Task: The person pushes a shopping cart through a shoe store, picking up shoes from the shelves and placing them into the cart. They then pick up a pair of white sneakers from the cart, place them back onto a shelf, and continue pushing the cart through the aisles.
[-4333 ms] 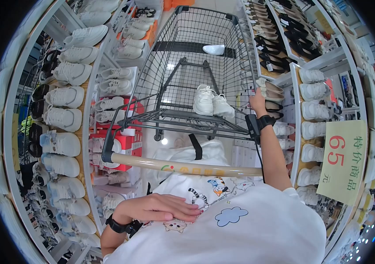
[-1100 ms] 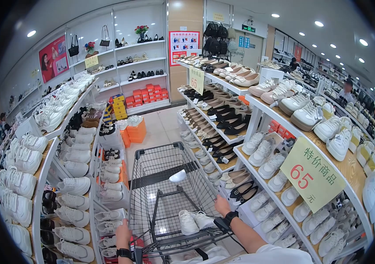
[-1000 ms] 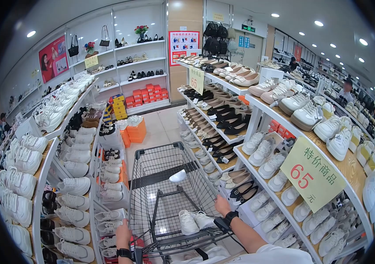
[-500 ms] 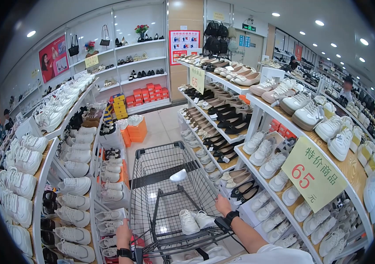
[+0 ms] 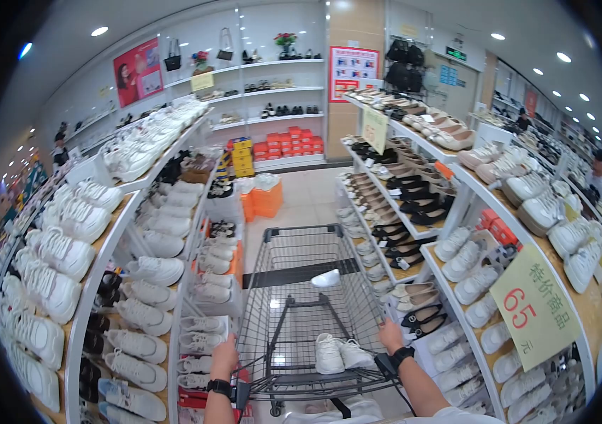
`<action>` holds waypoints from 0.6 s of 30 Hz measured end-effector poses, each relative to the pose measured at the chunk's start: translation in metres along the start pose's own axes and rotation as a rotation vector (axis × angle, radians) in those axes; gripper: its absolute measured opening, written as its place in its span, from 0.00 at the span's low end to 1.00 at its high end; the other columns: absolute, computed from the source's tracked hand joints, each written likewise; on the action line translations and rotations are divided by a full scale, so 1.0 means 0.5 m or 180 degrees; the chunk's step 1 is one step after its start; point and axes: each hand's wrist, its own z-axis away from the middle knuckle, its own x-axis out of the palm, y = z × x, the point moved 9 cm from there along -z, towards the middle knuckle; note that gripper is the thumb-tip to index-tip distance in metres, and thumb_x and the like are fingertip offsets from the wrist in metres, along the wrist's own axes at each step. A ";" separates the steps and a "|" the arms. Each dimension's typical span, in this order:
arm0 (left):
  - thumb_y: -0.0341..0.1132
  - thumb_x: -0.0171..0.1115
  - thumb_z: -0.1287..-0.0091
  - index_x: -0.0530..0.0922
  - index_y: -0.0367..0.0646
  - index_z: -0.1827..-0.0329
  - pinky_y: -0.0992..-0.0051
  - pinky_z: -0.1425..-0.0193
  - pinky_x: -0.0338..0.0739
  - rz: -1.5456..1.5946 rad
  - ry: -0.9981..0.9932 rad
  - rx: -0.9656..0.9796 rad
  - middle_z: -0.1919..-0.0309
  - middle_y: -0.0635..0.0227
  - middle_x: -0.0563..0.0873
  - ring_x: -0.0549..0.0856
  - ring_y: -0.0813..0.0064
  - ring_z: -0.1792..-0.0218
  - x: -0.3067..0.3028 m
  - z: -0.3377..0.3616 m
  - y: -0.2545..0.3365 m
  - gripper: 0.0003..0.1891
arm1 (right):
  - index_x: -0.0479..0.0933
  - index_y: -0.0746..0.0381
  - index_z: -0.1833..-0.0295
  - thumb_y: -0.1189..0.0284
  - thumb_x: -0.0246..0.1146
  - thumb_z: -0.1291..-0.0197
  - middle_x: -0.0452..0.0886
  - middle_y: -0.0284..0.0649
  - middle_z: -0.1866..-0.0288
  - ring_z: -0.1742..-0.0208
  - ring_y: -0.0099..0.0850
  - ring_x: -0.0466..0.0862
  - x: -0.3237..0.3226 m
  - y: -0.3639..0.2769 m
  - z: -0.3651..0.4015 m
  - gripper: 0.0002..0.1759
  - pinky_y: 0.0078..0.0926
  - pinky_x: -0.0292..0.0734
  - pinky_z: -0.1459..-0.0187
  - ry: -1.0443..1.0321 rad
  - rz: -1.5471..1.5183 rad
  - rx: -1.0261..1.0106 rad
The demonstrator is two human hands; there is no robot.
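Note:
A grey wire shopping cart (image 5: 304, 230) stands in front of me in the aisle. My left hand (image 5: 224, 355) is closed at the cart's left side rim, a dark band on its wrist. My right hand (image 5: 390, 335) is curled round the right side rim, also with a dark wristband. Between them, near the back of the basket, rests a pair of white sneakers (image 5: 342, 353). A white piece (image 5: 325, 278) shows farther forward in the cart. Below the cart's rear part, a whitish bundle with a black strap (image 5: 343, 408) is partly hidden.
Shelves of white sneakers (image 5: 57, 258) line the left side. On the right are racks of flats (image 5: 414, 205) and sneakers, with a yellow price sign (image 5: 532, 307) jutting out. Orange boxes (image 5: 267, 201) stand on the floor ahead, before tiled floor (image 5: 308, 191) and a wall display.
My view has turned left, so the shelves and cart appear farther right. Both hands stay at the cart's sides, and the sneakers remain inside it.

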 end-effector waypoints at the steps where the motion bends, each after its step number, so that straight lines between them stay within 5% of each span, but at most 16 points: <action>1: 0.33 0.61 0.48 0.67 0.47 0.52 0.57 0.60 0.73 0.0005 0.0020 -0.0075 0.69 0.50 0.81 0.80 0.50 0.63 0.013 -0.007 -0.015 0.19 | 0.70 0.65 0.56 0.75 0.52 0.49 0.78 0.55 0.63 0.58 0.51 0.77 -0.002 0.003 0.000 0.13 0.45 0.71 0.57 0.0026 -0.0003 0.0062; 4: 0.35 0.60 0.46 0.72 0.39 0.59 0.58 0.58 0.75 -0.0194 -0.0016 -0.0088 0.67 0.50 0.81 0.81 0.51 0.62 0.015 -0.004 -0.013 0.14 | 0.70 0.66 0.57 0.74 0.53 0.49 0.78 0.56 0.65 0.60 0.53 0.77 -0.004 0.007 -0.001 0.13 0.46 0.71 0.58 0.0141 -0.0072 -0.0018; 13: 0.32 0.53 0.45 0.74 0.38 0.62 0.58 0.61 0.75 -0.0029 0.0223 -0.0061 0.69 0.51 0.82 0.81 0.53 0.64 0.038 -0.012 -0.028 0.10 | 0.70 0.67 0.60 0.76 0.54 0.51 0.78 0.56 0.67 0.61 0.54 0.77 0.014 0.029 -0.032 0.11 0.47 0.71 0.60 0.0438 0.0107 -0.0444; 18: 0.32 0.50 0.43 0.74 0.40 0.62 0.57 0.63 0.76 0.0089 0.0072 -0.0233 0.69 0.52 0.82 0.82 0.54 0.65 0.026 -0.016 -0.015 0.09 | 0.67 0.69 0.59 0.78 0.56 0.55 0.77 0.58 0.65 0.58 0.53 0.77 0.076 0.102 -0.098 0.15 0.44 0.71 0.58 -0.0065 -0.0386 -0.0011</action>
